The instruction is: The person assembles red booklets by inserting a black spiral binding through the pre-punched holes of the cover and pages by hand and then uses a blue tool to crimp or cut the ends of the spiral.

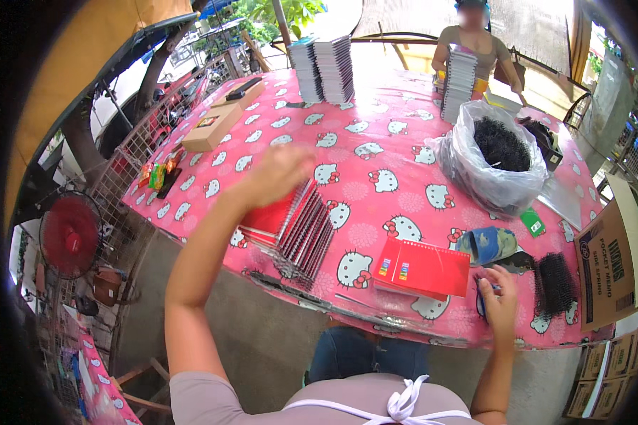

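Presently my right hand (500,301) rests at the near edge of the table (376,145), fingers curled around a small dark blue tool whose kind I cannot make out. Just to its right lies a loose heap of black spiral coils (554,283). To its left, close to the same edge, lies a short pile of red notebooks (422,269), flat and apart from the hand.

Further left, my left hand (280,173) sits blurred on top of a slanted stack of red spiral-bound notebooks (294,230). It appears to press on or grip the top cover; I cannot tell whether the fingers are clenched. The stack leans toward me, wire edges fanned out.

Judgement: the step in hand looks like setting a bound notebook onto the finished stack. The next move would seem to call for a clean release on the left and a reach to the flat red pile, with the tool kept clear of the coils.

Mid-table, on the right, a clear plastic bag (468,166) stands open and full of more black coils, with a blue roll (489,244) and a small green item (533,223) before it. A flat cardboard box (213,124) lies on the left side. At the far end stand tall stacks of notebooks (326,67), and another person (475,42) works behind a further stack (459,81). A red fan (69,234) stands off the table to my left.
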A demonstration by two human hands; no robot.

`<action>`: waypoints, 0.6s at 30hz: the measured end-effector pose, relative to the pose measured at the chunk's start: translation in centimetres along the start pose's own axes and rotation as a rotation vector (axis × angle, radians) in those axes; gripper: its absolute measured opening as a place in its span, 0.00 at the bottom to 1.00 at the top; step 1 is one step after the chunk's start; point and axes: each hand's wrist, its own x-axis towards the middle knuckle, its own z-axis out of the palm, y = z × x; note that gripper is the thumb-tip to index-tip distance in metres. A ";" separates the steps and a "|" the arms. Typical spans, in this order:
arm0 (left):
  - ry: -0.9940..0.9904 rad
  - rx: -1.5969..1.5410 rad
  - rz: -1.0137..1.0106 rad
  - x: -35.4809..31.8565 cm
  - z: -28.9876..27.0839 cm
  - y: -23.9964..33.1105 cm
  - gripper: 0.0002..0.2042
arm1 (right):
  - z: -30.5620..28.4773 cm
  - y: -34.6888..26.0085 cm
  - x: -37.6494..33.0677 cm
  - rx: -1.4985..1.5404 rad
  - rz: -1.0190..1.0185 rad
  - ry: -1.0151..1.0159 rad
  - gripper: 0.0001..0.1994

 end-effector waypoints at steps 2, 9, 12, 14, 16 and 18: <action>-0.192 -0.018 -0.036 -0.8 2.5 -0.6 0.24 | 0.9 -0.3 0.6 0.228 0.132 -0.067 0.19; -0.173 -0.082 -0.013 -1.4 1.6 0.8 0.28 | 3.9 -2.5 3.1 0.482 0.246 -0.267 0.19; -0.004 0.109 0.015 -2.3 0.1 4.0 0.29 | 2.8 -3.1 3.6 0.082 0.068 -0.153 0.14; 0.189 -0.013 0.058 -3.1 -2.1 8.8 0.29 | 1.6 -6.4 3.5 0.414 0.167 -0.068 0.12; 0.282 -0.269 0.148 -2.0 -0.1 14.1 0.26 | 1.9 -5.2 3.1 0.517 -0.001 0.057 0.12; 0.319 -0.306 0.157 -2.4 1.2 19.8 0.22 | 4.3 -7.6 3.4 0.455 -0.190 0.064 0.13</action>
